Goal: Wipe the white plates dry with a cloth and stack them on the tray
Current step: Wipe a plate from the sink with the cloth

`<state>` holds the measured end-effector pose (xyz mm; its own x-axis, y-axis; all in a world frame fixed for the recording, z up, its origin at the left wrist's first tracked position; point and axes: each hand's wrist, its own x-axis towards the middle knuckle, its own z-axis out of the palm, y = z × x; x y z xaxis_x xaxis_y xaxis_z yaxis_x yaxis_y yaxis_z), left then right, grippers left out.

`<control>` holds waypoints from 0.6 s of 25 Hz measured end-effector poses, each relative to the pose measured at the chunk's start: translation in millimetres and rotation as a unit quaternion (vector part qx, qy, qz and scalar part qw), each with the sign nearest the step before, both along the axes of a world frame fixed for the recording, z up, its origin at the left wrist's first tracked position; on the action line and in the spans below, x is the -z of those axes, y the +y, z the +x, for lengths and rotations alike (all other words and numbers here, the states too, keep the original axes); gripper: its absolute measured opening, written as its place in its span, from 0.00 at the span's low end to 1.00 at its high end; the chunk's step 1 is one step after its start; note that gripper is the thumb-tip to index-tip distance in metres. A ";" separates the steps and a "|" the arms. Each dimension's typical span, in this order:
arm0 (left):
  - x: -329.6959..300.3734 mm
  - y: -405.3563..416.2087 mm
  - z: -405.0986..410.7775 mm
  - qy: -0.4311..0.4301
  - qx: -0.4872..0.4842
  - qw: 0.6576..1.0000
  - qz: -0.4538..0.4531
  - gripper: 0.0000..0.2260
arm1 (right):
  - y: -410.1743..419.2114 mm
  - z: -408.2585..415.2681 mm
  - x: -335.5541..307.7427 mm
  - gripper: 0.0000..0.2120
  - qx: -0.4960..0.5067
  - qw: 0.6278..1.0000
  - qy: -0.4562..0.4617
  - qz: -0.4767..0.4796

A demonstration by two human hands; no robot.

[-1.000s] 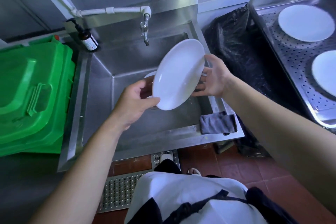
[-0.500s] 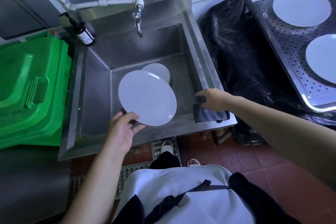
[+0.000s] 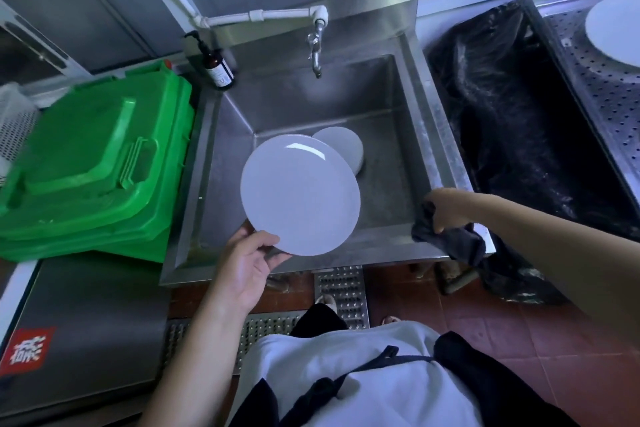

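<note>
Gripping a white plate [image 3: 300, 195] by its near edge, thumb on top and fingers curled beneath, the person's left hand [image 3: 250, 265] holds it roughly level above the stainless steel sink [image 3: 434, 135]. The right hand [image 3: 446, 208] reaches to the sink's front right corner, its fingers closed around a dark grey cloth [image 3: 453, 241] that hangs bunched over the rim. A stack of white plates [image 3: 343, 146] rests on the basin floor, partly hidden behind the held plate, below a faucet [image 3: 316, 45] fed by a white pipe. At far right, a perforated metal tray [image 3: 595, 87] carries another white plate [image 3: 614, 31], cut off by the frame's edge. A black plastic bag [image 3: 512, 121] fills the space between sink and tray. To the left of the sink lies a green plastic bin lid [image 3: 93, 163], with a brown pump bottle [image 3: 216, 68] standing at the sink's back left corner. The person wears a white top under a dark apron [image 3: 346, 388].
</note>
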<state>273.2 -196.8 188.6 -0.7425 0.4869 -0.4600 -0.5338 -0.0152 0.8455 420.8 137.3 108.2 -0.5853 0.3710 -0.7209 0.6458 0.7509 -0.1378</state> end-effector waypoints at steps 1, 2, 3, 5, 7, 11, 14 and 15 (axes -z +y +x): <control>-0.3 0.2 -2.4 -0.001 0.010 1.000 0.009 0.14 | 0.7 3.0 -0.9 0.19 0.025 0.999 0.003 -0.026; -0.4 0.9 -5.6 -0.001 0.022 1.000 0.017 0.14 | 0.6 5.4 -2.2 0.20 0.055 0.997 0.010 -0.054; -0.3 2.5 -9.7 -0.002 0.035 0.999 0.024 0.15 | -0.2 8.6 -4.6 0.21 0.085 0.993 0.018 -0.079; 0.0 6.7 -20.6 -0.003 0.055 0.998 0.033 0.17 | -2.0 13.3 -9.2 0.22 0.154 0.980 0.047 -0.116; -0.5 10.6 -33.8 -0.004 0.071 0.997 0.042 0.17 | -4.4 15.7 -14.4 0.17 0.234 0.956 0.098 -0.144; -8.2 15.7 -62.3 0.005 0.102 0.993 0.065 0.17 | -11.4 2.4 -39.8 0.06 0.385 0.864 0.286 -0.153; -17.9 19.5 -88.0 0.020 0.139 0.986 0.093 0.17 | -27.2 -24.5 -72.6 0.05 0.461 0.764 0.422 -0.157; -20.6 21.9 -95.5 0.026 0.153 0.982 0.105 0.17 | -35.4 -34.6 -84.7 0.05 0.483 0.730 0.449 -0.179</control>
<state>177.7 -175.0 209.3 -0.5661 0.7716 -0.2903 -0.4961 -0.0376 0.8674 386.3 101.9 192.9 -0.4717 0.8050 -0.3598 0.3795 -0.1830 -0.9069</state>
